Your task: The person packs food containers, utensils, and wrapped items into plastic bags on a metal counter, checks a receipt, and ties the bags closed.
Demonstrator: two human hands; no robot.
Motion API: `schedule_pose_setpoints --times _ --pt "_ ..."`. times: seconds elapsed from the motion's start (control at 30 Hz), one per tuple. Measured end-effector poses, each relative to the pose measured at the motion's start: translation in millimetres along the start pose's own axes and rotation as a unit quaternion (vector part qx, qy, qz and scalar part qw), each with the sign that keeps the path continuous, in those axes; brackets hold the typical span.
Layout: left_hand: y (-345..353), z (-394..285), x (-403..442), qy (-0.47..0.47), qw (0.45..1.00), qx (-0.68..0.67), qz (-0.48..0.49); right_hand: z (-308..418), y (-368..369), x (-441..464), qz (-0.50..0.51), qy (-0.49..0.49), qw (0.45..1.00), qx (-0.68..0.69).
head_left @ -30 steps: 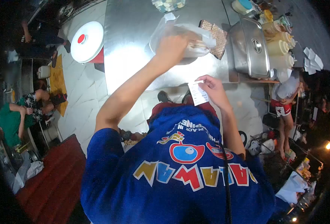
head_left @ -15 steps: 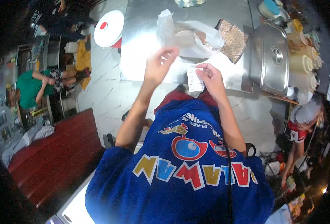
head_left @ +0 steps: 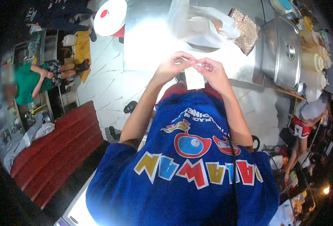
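A small white printed slip (head_left: 194, 78) hangs from my fingers just off the near edge of the steel table (head_left: 143, 56). My right hand (head_left: 211, 73) pinches its top edge. My left hand (head_left: 174, 67) is closed, its fingertips meeting those of my right hand at the top of the slip. Beyond my hands a translucent white plastic bag (head_left: 208, 32) lies on the table, its mouth partly open, with something brownish inside that I cannot make out. Beside the bag is a brown patterned folded piece (head_left: 244, 32).
A lidded steel container (head_left: 283, 52) stands at the right, with several squeeze bottles (head_left: 311, 62) behind it. A white-lidded red cooler (head_left: 111, 19) is at the left. People are at the left and right, including one in green (head_left: 29, 84).
My left hand has come away from the bag and joined my right hand at the slip's top. The slip is still held. The view has shifted, moving the table and container in frame.
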State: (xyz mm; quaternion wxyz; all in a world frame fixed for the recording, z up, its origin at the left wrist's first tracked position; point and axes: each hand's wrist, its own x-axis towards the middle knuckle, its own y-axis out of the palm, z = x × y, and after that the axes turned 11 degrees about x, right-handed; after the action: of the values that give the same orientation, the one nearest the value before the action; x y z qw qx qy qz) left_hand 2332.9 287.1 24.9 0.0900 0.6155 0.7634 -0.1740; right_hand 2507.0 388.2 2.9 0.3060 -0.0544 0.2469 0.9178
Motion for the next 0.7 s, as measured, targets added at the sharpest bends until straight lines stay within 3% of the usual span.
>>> schedule_pose_setpoints --times 0.2,0.3,0.6,0.7 --pt "-10.9 27.2 12.2 0.009 0.999 -0.047 -0.005 -23.2 17.3 9.7 -0.052 0.0 0.998 -0.039" --pt "-12.0 40.9 27.9 0.026 1.0 -0.006 -0.01 -28.8 23.8 13.1 -0.08 -0.019 0.996 -0.02" --pt "-15.2 1.6 59.7 0.214 0.929 0.234 -0.188 -19.9 15.8 52.3 -0.159 -0.101 0.981 -0.043" --pt "-16.4 8.9 70.1 0.221 0.922 0.211 -0.236 -12.4 20.3 59.7 -0.176 -0.065 0.981 -0.055"
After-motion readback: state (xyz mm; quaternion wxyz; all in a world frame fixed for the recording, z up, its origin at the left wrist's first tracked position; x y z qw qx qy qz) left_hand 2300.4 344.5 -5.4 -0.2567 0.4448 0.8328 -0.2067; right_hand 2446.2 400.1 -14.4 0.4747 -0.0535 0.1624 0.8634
